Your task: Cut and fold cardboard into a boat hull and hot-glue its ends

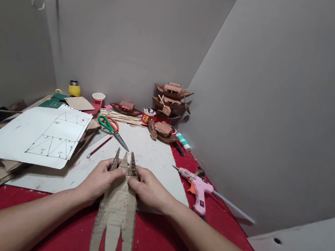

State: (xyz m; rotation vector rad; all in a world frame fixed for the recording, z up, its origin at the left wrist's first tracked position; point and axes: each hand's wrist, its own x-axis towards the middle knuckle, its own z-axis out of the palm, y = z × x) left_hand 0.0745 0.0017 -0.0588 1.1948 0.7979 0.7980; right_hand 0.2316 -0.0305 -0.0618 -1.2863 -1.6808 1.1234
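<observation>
Between my hands is a long cardboard cutout (116, 210) with pointed prongs at both its far and near ends. My left hand (102, 178) grips its left edge near the far end, thumb on top. On the right edge, my right hand (148, 188) pinches it in the same way. The two outer far prongs are bent upward, while the middle one lies flatter. Just beyond the tips rest green-and-orange-handled scissors (118, 134) and a pencil (99, 147). Fingers under the cardboard are hidden.
A white board (163, 154) lies on the red tablecloth (161, 243). Left are a drawn sheet (36, 130) and cardboard. Behind stand several model boats (172, 92), sticks (121, 117) and paper cups (98, 98). A pink glue gun (200, 188) lies right, near the grey wall (280, 96).
</observation>
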